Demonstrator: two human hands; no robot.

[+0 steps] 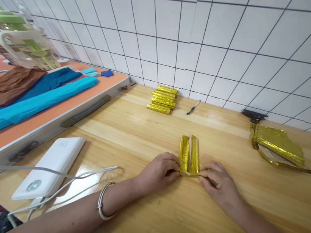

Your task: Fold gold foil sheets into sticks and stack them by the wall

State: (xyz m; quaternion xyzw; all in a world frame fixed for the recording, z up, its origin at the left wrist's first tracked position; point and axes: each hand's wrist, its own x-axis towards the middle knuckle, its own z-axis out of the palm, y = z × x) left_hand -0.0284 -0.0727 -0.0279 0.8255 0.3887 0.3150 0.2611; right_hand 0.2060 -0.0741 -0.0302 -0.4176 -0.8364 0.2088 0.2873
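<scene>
Gold foil (185, 155) in fingers (208, 172), 1 pen (192, 109) beyond, 1 power bank (55, 158) leftward

A gold foil piece (195, 156), shiny and crinkled, lies right of centre on the worktop (141, 137) — two long flaps (184, 152) pointing toward the far side, nearly parallel, a narrow gap between them — with a pale strip showing along its near edge.

Forward-down head view, seemingly close
</scene>
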